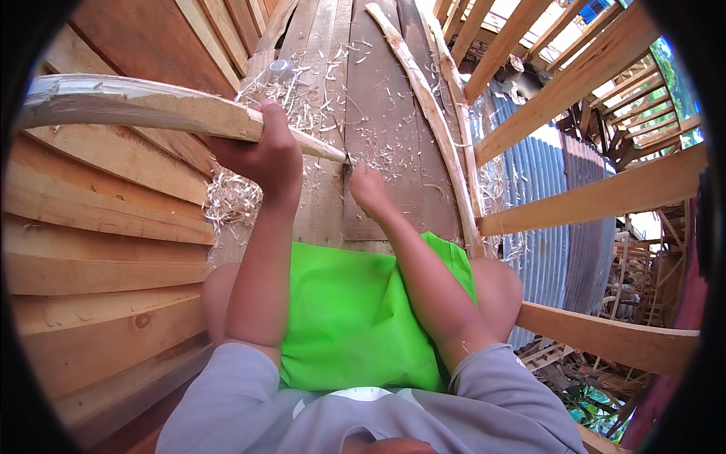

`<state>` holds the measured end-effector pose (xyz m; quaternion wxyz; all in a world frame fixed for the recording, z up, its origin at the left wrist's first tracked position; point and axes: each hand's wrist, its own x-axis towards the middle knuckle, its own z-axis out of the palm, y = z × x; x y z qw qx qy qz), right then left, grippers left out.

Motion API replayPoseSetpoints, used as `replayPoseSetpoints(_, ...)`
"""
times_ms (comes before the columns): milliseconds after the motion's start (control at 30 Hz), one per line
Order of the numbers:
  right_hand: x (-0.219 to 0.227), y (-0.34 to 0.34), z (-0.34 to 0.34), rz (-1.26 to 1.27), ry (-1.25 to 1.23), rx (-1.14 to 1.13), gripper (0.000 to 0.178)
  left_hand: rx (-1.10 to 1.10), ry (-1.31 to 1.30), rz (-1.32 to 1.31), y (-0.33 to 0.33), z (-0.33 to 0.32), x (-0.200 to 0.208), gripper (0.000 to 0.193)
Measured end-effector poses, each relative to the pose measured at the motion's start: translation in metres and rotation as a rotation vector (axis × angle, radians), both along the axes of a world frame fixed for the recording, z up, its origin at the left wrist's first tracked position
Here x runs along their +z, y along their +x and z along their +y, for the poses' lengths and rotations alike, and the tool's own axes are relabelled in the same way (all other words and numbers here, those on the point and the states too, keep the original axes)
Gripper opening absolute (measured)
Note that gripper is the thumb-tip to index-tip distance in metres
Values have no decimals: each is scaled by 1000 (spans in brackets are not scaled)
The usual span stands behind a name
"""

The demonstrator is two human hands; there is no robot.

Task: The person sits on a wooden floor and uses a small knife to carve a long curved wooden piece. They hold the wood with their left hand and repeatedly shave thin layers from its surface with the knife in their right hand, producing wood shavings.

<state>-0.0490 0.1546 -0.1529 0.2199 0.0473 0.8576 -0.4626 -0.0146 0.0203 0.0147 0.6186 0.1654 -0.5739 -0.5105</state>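
Observation:
My left hand [268, 155] is wrapped round a long, peeled wooden pole [140, 104], thumb on top. The pole reaches from the far left to its narrow end in front of me. At that end my right hand [368, 188] is closed round what looks like a knife, its thin dark blade [347, 157] against the tip of the wood. The knife's handle is hidden in my fingers. A bright green cloth [348, 318] lies across my lap between my knees.
Curly wood shavings [231, 200] are heaped by the plank wall [106, 227] on the left and scattered over the board floor [386, 113]. A clear cup [280, 71] lies among them. Two peeled poles [423, 94] rest at the right, beside a timber railing [597, 189] above corrugated metal sheets [529, 181].

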Motion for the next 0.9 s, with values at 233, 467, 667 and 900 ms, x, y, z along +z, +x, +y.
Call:
replayPoseSetpoints(233,18,15,-6,215,-40,79,57,63,14,-58,4,0,5,41)
replayPoseSetpoints(467,42,8,-13,67,-20,114,55,85,28,-82,6,-5,0,53)
replayPoseSetpoints(667,3,1,-4,98,46,30,58,85,-29,-94,3,3,4,55)
replayPoseSetpoints(900,68,15,-27,30,35,148,57,100,9,-84,6,-13,-5,57)
